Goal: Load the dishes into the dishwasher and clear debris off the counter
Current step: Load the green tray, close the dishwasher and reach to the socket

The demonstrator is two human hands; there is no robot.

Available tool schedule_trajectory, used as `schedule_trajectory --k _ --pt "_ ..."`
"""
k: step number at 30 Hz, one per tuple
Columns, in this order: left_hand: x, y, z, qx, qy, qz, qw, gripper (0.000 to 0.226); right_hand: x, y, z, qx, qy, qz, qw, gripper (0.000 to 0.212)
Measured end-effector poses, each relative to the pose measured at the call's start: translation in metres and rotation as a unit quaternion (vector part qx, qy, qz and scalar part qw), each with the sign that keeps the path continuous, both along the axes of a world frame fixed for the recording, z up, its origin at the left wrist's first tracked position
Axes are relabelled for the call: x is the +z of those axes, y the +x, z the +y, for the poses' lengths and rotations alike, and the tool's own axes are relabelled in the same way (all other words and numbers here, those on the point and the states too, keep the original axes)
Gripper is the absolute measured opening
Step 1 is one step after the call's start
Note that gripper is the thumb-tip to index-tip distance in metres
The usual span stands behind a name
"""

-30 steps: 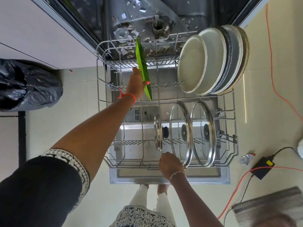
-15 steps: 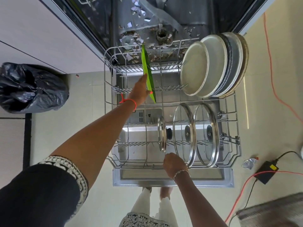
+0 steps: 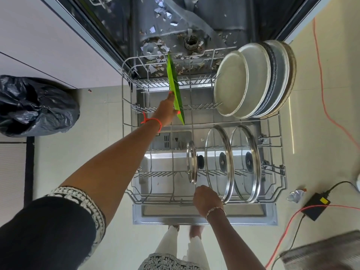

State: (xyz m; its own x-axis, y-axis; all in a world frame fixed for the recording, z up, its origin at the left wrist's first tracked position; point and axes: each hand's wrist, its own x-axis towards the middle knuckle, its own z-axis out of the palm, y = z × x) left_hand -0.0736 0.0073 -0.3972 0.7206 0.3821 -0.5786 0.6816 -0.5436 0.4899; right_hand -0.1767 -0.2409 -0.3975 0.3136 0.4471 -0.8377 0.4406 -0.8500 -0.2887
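Note:
A pulled-out wire dishwasher rack (image 3: 124, 106) fills the middle of the view. My left hand (image 3: 167, 110) holds a thin green plate (image 3: 174, 86) upright on its edge among the far-left tines. Several grey and white plates (image 3: 251, 82) stand stacked on edge at the far right. Three glass lids (image 3: 218, 162) with steel rims stand in the near row. My right hand (image 3: 206, 197) grips the rack's front rail beside the smallest lid (image 3: 191, 162).
Torn paper scraps and debris (image 3: 157, 45) litter the dishwasher floor behind the rack. A black rubbish bag (image 3: 37, 106) sits on the floor at left. An orange cable (image 3: 327, 106) and a black power adapter (image 3: 316, 205) lie on the floor at right.
My left hand has kept hold of the green plate, which has stayed in the same far-left spot of the rack. The right hand has stayed on the front rail.

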Motion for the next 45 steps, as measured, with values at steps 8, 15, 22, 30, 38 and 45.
schedule_trajectory --k 8,15,22,30,38,45 --pt "0.009 -0.019 -0.004 -0.011 -0.001 -0.004 1.0 0.086 -0.003 -0.001 -0.001 0.014 0.004 -0.006 1.0 0.029" --pt "0.033 -0.101 -0.044 -0.122 0.022 -0.013 0.992 0.064 0.008 -0.003 0.001 0.051 0.027 -0.047 0.997 0.033" --pt "0.041 -0.184 -0.102 -0.137 -0.006 0.058 0.989 0.035 0.03 -0.01 -0.019 0.085 0.063 -0.062 0.992 0.028" --pt "0.031 -0.225 -0.158 -0.117 -0.027 0.049 0.992 0.035 0.023 -0.025 -0.05 0.181 0.102 -0.128 0.97 0.036" --pt "0.031 -0.215 -0.168 -0.112 -0.001 0.006 0.994 0.031 0.029 -0.023 -0.042 0.209 0.127 -0.165 0.955 0.046" --pt "0.028 -0.201 -0.161 -0.089 0.01 -0.011 0.996 0.027 0.037 0.001 -0.028 0.272 0.112 -0.149 0.944 0.043"
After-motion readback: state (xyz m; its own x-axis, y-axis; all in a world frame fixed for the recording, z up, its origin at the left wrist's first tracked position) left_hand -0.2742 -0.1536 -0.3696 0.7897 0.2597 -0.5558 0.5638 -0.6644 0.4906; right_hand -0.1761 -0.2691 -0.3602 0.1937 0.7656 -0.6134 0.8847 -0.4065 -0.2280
